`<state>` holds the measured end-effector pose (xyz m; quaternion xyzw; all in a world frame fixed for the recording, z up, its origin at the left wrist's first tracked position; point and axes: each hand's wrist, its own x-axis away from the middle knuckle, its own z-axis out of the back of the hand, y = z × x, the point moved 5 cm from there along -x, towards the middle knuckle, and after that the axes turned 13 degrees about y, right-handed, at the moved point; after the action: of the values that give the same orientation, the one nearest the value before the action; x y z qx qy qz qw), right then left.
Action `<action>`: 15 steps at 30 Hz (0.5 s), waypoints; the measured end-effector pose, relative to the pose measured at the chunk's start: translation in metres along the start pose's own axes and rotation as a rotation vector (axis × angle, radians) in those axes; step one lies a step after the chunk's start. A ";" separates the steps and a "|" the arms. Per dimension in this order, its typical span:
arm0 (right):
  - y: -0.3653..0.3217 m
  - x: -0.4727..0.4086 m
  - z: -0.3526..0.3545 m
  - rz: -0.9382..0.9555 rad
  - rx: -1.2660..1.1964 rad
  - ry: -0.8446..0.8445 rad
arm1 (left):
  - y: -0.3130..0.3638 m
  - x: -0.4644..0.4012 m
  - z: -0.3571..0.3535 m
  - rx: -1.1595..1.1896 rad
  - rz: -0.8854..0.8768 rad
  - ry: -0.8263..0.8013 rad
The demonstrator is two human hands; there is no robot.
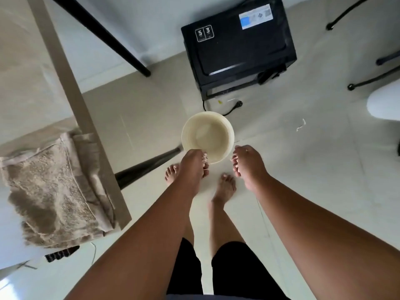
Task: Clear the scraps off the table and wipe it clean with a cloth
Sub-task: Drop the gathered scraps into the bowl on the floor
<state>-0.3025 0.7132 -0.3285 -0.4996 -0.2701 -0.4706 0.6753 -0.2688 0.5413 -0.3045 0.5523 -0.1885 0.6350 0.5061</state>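
Centre frame: bowl (208,137) sits low over the floor (303,169), pale and round; I see only a dull sheen inside, no scraps I can make out.
Left hand: my left hand (193,164) pinches the bowl's near rim, fingers curled over the edge with something pale caught between them; whether that is scrap or just fingertips I cannot tell.
Right hand: my right hand (249,163) hangs just beside the bowl's right edge, fingers loosely bent, holding nothing, not touching the rim as far as I can see.
Left of frame: cloth (54,191), a folded tan towel, lies on the table (69,83) at its near corner, partly over the edge strip, well apart from both hands.
Below the hands: my bare feet (224,187) stand on the tiles right under the bowl.
Upper right: black box (238,46) with labels on the floor, its plug (237,104) lying loose near the bowl.
Step in hand: I judge I am dealing with the bowl that takes the scraps, with the wiping not yet begun.
Doing it well: I would bring the right hand to the far rim so the bowl stays level, keep it clear of the plug, then go for the cloth with a free hand.
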 end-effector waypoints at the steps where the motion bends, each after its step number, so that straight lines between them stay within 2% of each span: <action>1: 0.002 -0.008 -0.006 0.004 0.002 -0.003 | -0.005 -0.009 -0.001 0.020 0.010 0.012; 9: 0.027 -0.064 -0.046 -0.101 -0.078 -0.010 | -0.030 -0.087 -0.017 0.137 0.061 0.107; 15: 0.045 -0.092 -0.069 -0.112 -0.102 -0.039 | -0.035 -0.123 -0.041 0.281 0.032 0.085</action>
<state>-0.3063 0.6852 -0.4488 -0.5265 -0.2863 -0.5109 0.6163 -0.2753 0.5356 -0.4382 0.5873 -0.0852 0.6858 0.4212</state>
